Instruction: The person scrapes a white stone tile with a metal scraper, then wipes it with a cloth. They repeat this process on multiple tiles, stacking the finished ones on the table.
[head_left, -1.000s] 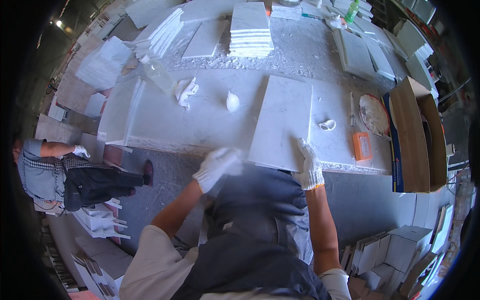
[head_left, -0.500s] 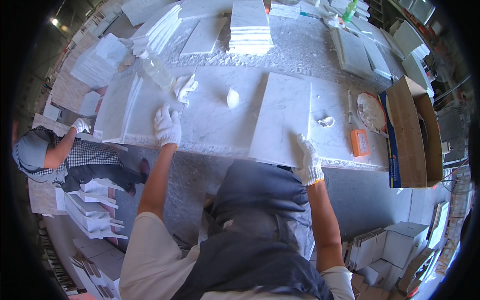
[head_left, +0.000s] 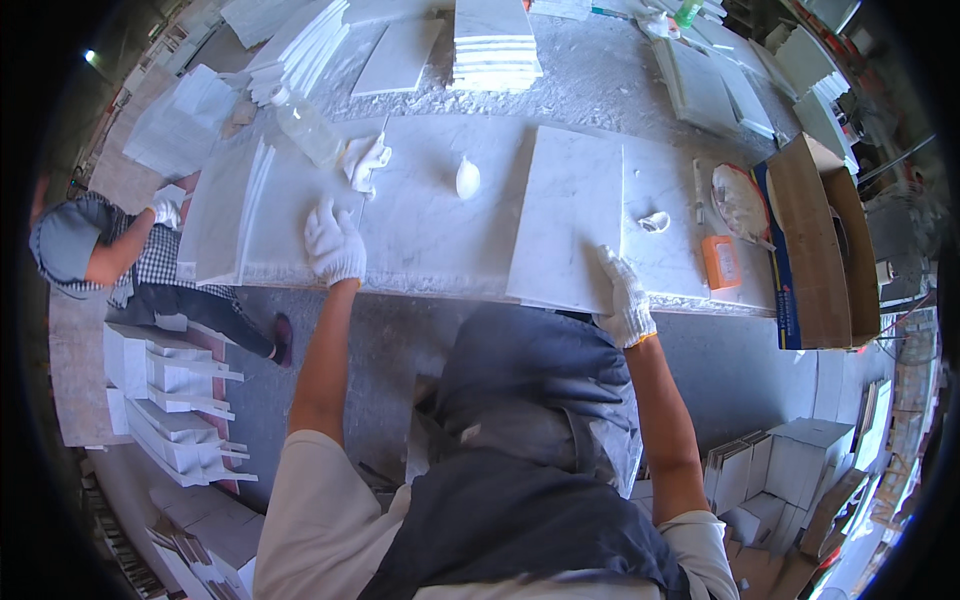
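Observation:
My left hand (head_left: pixel 334 243), in a white knit glove, lies open on the bench top near its front edge, holding nothing. A white marble slab (head_left: pixel 570 205) with grey veins lies in front of me on the bench. My right hand (head_left: pixel 626 298), gloved too, rests along the slab's front right edge with its fingers stretched out. Between the hands and farther back stands a small white egg-shaped thing (head_left: pixel 467 178). A crumpled white cloth (head_left: pixel 367 163) lies beyond my left hand, beside a clear plastic bottle (head_left: pixel 308 128) that leans over.
Right of the slab are a crumpled white scrap (head_left: pixel 655 222), an orange box (head_left: pixel 719 262), a round dish of white paste (head_left: pixel 740 200) and an open cardboard box (head_left: pixel 830 240). Stacked slabs (head_left: pixel 493 50) stand at the back. A co-worker (head_left: pixel 120 235) is at the left.
The view has shifted slightly, so the bench sits a little higher. My hands keep nearly the same places on the bench and slab. The co-worker's arm and legs have moved.

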